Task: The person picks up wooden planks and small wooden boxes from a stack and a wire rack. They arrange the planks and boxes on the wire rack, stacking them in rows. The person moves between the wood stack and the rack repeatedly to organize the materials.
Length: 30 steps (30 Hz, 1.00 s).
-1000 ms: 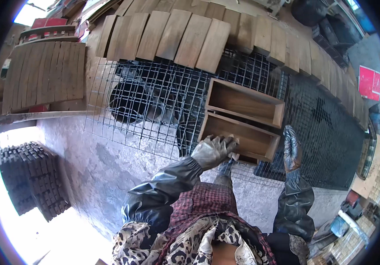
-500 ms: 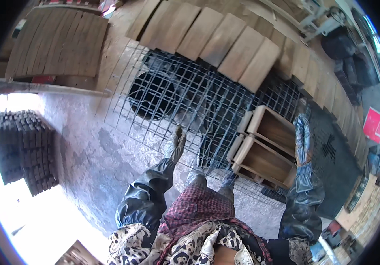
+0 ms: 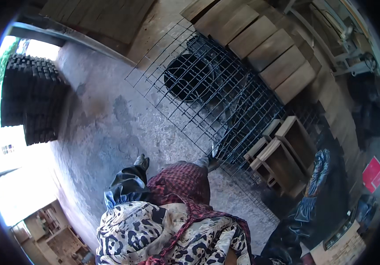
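Note:
My right hand [image 3: 320,170], in a wet, shiny glove, hangs beside two open wooden boxes [image 3: 267,152]. Its fingers are stretched out and I see nothing in them; whether it touches the nearer box is unclear. The boxes rest side by side at the right end of a dark wire grid [image 3: 190,121]. My left hand [image 3: 142,161], gloved too, is low at my left side over the bare floor. It shows small, with its fingers loosely out and nothing visible in them. Dark waterproof sleeves cover both forearms.
Under the grid is a round black opening or tub [image 3: 189,78]. Wooden boards [image 3: 282,55] lie in an overlapping row behind it. Dark stacked blocks [image 3: 29,97] stand at the left by the bright doorway. A red sheet [image 3: 375,174] is at the right.
My view has swung, so the grid and boxes appear farther right. My left hand has drawn back from the grid's edge toward my body. My right hand stays near the boxes.

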Each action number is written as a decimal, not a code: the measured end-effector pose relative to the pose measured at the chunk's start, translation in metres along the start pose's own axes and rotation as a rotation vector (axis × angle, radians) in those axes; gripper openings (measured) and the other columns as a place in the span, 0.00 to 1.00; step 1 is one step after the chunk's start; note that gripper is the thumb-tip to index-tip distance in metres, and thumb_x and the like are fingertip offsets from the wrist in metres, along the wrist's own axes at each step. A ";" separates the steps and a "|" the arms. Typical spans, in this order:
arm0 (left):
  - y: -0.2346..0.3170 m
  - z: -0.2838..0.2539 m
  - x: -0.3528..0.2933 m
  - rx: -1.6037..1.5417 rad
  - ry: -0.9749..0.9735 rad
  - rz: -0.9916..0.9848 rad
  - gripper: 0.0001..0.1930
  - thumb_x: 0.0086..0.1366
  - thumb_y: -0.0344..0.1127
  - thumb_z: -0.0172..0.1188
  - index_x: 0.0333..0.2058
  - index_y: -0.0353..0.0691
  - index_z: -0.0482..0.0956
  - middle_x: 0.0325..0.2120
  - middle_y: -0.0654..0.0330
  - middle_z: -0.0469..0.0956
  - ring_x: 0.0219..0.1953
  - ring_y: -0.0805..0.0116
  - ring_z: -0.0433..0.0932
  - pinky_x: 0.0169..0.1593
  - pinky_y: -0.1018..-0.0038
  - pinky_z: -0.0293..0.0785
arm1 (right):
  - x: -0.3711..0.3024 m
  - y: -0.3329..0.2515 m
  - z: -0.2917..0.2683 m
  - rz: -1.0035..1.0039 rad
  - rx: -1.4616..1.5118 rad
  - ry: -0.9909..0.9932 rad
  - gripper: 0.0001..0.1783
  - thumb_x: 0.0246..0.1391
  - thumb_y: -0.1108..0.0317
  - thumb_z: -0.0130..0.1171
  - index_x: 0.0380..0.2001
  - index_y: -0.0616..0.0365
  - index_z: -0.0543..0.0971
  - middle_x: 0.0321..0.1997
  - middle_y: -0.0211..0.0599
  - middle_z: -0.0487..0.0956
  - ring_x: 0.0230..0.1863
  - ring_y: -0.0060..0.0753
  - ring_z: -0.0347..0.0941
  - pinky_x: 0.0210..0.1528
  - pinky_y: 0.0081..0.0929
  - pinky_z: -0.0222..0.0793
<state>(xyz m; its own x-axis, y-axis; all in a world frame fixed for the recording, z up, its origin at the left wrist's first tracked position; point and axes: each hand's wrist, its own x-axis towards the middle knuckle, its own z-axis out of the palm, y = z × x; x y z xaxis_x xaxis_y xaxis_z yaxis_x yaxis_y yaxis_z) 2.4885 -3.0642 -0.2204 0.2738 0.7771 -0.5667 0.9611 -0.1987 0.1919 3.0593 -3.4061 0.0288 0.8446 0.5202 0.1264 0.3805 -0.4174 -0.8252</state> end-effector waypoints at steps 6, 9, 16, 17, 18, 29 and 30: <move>0.064 -0.017 0.074 -0.039 -0.091 0.318 0.18 0.55 0.39 0.48 0.40 0.32 0.68 0.33 0.44 0.73 0.38 0.49 0.72 0.40 0.64 0.67 | -0.114 -0.037 -0.008 0.078 0.094 0.268 0.20 0.57 0.69 0.34 0.53 0.63 0.58 0.53 0.41 0.62 0.52 0.31 0.61 0.53 0.25 0.56; 0.089 -0.016 0.100 -0.431 -0.331 0.413 0.18 0.57 0.38 0.48 0.42 0.31 0.66 0.29 0.54 0.72 0.31 0.64 0.71 0.34 0.71 0.68 | -0.192 -0.056 0.002 0.163 0.190 0.428 0.20 0.57 0.69 0.34 0.53 0.63 0.57 0.53 0.41 0.63 0.52 0.31 0.61 0.54 0.25 0.55; 0.126 -0.046 0.070 -0.351 -0.547 0.765 0.18 0.59 0.37 0.49 0.45 0.32 0.66 0.26 0.64 0.70 0.25 0.76 0.68 0.32 0.78 0.67 | -0.381 -0.085 0.032 0.513 -0.005 0.699 0.25 0.57 0.57 0.37 0.55 0.56 0.55 0.51 0.37 0.65 0.49 0.31 0.62 0.50 0.27 0.56; 0.125 -0.062 0.066 -0.348 -0.566 0.756 0.19 0.59 0.37 0.49 0.46 0.32 0.65 0.27 0.63 0.70 0.26 0.76 0.68 0.33 0.78 0.67 | -0.391 -0.097 0.037 0.567 0.032 0.727 0.25 0.57 0.56 0.37 0.55 0.56 0.55 0.50 0.38 0.65 0.48 0.31 0.62 0.49 0.28 0.56; 0.121 -0.072 0.069 -0.341 -0.588 0.738 0.19 0.59 0.37 0.49 0.46 0.31 0.65 0.28 0.63 0.70 0.27 0.76 0.68 0.33 0.78 0.67 | -0.398 -0.105 0.044 0.574 0.023 0.749 0.26 0.57 0.55 0.36 0.55 0.56 0.55 0.50 0.37 0.65 0.48 0.31 0.63 0.49 0.28 0.56; 0.134 -0.168 0.152 -0.662 -0.506 0.530 0.28 0.56 0.51 0.50 0.51 0.40 0.59 0.36 0.62 0.71 0.35 0.74 0.71 0.32 0.80 0.61 | -0.249 -0.090 0.172 0.380 0.217 0.459 0.18 0.57 0.66 0.39 0.49 0.62 0.63 0.49 0.37 0.66 0.48 0.28 0.62 0.51 0.22 0.56; 0.145 -0.180 0.162 -0.680 -0.464 0.484 0.28 0.57 0.50 0.50 0.52 0.41 0.57 0.37 0.65 0.69 0.37 0.75 0.69 0.34 0.80 0.61 | -0.225 -0.084 0.190 0.381 0.228 0.397 0.18 0.57 0.68 0.39 0.49 0.63 0.63 0.49 0.38 0.66 0.50 0.29 0.62 0.53 0.22 0.55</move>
<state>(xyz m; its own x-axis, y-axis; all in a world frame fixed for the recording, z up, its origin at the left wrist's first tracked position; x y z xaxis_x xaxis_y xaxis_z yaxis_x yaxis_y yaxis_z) 2.6661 -2.8596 -0.1398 0.7638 0.3585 -0.5367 0.5526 0.0665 0.8308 2.7660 -3.3466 -0.0350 0.9987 0.0279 -0.0420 -0.0306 -0.3269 -0.9446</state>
